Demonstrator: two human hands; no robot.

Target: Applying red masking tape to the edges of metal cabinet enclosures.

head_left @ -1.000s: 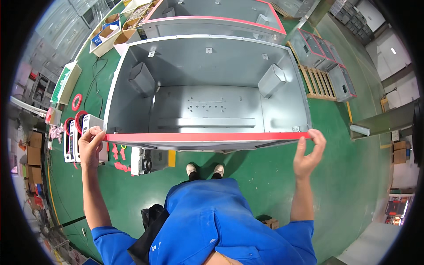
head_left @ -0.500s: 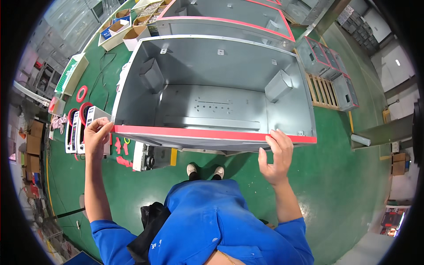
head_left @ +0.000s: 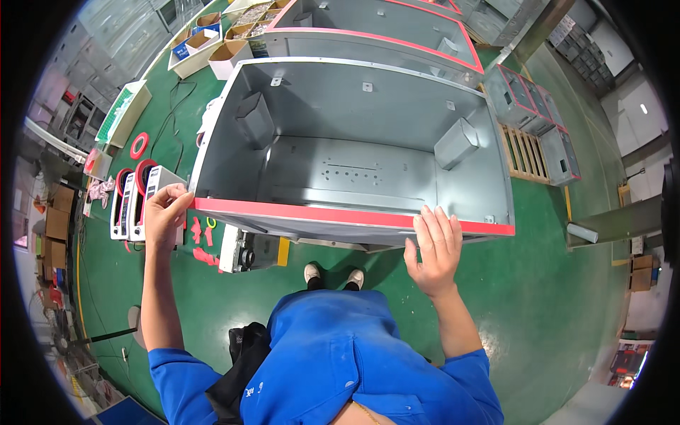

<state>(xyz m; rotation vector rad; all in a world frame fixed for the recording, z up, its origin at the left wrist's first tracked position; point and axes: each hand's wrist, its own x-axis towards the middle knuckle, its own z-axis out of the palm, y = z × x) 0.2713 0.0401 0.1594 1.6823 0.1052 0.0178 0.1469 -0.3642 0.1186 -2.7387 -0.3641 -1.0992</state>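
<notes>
A large grey metal cabinet shell (head_left: 340, 152) lies open side up in front of me, with holes in its floor and a bent bracket at each end. Red tape (head_left: 319, 214) runs along its near rim. At the near left corner, my left hand (head_left: 167, 210) pinches the tape's end between thumb and fingers; the fingertips partly hide it. My right hand (head_left: 435, 251) rests its outstretched fingertips on the taped rim towards the right end, thumb apart and nothing held.
Beyond stands another red-edged metal shell (head_left: 375, 46). To the left are white tape dispensers (head_left: 129, 209), a red tape roll (head_left: 139, 146), red tape scraps (head_left: 205, 256) and a bin (head_left: 124, 113). A grey device (head_left: 248, 249) sits below the near rim. At right are a wooden pallet (head_left: 523, 152) and grey boxes (head_left: 559, 156).
My right hand has slid left along the taped rim, its fingers straighter and flatter. My left hand stays at the corner. The whole view has shifted slightly.
</notes>
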